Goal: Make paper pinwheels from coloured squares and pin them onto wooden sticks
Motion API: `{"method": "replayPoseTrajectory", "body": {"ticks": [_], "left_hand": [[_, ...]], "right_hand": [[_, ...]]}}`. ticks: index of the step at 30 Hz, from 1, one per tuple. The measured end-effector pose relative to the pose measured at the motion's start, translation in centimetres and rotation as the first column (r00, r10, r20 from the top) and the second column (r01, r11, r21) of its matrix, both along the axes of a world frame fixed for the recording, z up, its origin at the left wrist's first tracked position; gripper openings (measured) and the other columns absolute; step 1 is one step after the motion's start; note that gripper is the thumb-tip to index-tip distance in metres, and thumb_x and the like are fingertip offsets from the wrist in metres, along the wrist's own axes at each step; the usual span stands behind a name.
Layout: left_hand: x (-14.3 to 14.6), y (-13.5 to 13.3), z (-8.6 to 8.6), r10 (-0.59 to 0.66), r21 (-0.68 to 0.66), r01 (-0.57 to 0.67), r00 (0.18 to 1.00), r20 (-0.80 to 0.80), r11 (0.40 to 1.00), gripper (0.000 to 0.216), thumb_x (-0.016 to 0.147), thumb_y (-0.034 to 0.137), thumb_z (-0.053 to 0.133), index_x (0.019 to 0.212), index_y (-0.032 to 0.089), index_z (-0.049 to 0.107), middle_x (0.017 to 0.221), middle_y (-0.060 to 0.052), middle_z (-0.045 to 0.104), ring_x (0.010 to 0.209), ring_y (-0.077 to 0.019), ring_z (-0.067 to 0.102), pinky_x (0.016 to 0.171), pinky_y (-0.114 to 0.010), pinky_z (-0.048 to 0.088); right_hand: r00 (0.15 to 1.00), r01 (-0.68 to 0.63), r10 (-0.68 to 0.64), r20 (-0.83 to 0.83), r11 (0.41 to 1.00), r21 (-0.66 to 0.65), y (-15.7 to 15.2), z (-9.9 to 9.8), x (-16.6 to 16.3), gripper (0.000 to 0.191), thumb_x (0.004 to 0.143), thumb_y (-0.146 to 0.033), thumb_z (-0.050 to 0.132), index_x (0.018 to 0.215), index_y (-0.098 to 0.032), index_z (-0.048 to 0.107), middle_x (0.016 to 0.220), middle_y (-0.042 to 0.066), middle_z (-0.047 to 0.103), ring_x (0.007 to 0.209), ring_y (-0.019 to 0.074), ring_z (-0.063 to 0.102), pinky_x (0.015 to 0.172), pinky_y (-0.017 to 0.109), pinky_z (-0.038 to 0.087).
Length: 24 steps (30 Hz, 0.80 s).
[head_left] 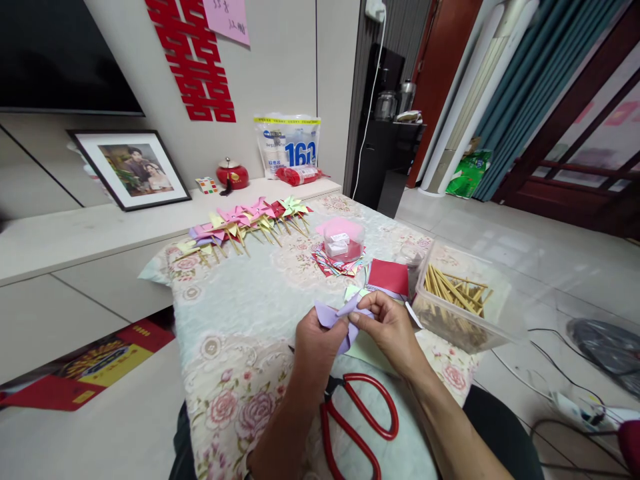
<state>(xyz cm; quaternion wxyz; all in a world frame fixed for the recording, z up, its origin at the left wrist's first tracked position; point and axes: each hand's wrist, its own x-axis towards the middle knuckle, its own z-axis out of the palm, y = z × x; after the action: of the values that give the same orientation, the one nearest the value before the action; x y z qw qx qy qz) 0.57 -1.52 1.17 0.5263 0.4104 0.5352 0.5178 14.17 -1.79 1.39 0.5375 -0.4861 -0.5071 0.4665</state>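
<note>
Over the near part of the table, my left hand [320, 337] and my right hand [390, 327] both pinch a purple paper pinwheel [346, 315] with its corners folded in. Fingers of both hands meet near its middle and partly cover it. Below my left hand lie scissors with red handles [373, 407]; their blades are mostly hidden by that hand and wrist. A pale green paper sheet [369, 351] rests under my hands. Just beyond my right hand is a stack of square papers with a red one on top [389, 277].
Several finished pinwheels [250, 217] on sticks lie along the table's far left edge. A clear tub [345, 241] sits on patterned papers [334, 268]. To the right, a clear plastic box [453, 320] holds thin wooden sticks [463, 290]. A floral cloth [225, 307] covers the table.
</note>
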Motion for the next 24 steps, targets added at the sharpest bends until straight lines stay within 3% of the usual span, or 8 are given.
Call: {"method": "replayPoseTrajectory", "body": {"ticks": [7, 24], "left_hand": [[-0.17, -0.06, 0.04, -0.009, -0.012, 0.009, 1.0, -0.005, 1.0, 0.022, 0.063, 0.03, 0.073, 0.077, 0.014, 0.068, 0.066, 0.0, 0.068, 0.061, -0.0153, 0.059, 0.059, -0.025, 0.048], [-0.08, -0.03, 0.42, 0.012, -0.039, -0.013, 1.0, -0.023, 0.999, 0.02, 0.059, 0.03, 0.074, 0.069, 0.015, 0.067, 0.059, 0.002, 0.064, 0.055, -0.0134, 0.054, 0.053, -0.023, 0.044]], "right_hand": [[0.996, -0.017, 0.013, -0.092, 0.999, -0.046, -0.07, 0.37, -0.42, 0.033, 0.072, -0.03, 0.079, 0.097, -0.021, 0.06, 0.084, 0.001, 0.071, 0.078, 0.0182, 0.066, 0.072, 0.03, 0.05], [0.998, -0.017, 0.016, -0.056, 1.0, -0.025, -0.16, 0.36, -0.48, 0.026, 0.073, -0.03, 0.078, 0.094, -0.021, 0.064, 0.087, 0.002, 0.073, 0.081, 0.021, 0.069, 0.073, 0.032, 0.053]]}}
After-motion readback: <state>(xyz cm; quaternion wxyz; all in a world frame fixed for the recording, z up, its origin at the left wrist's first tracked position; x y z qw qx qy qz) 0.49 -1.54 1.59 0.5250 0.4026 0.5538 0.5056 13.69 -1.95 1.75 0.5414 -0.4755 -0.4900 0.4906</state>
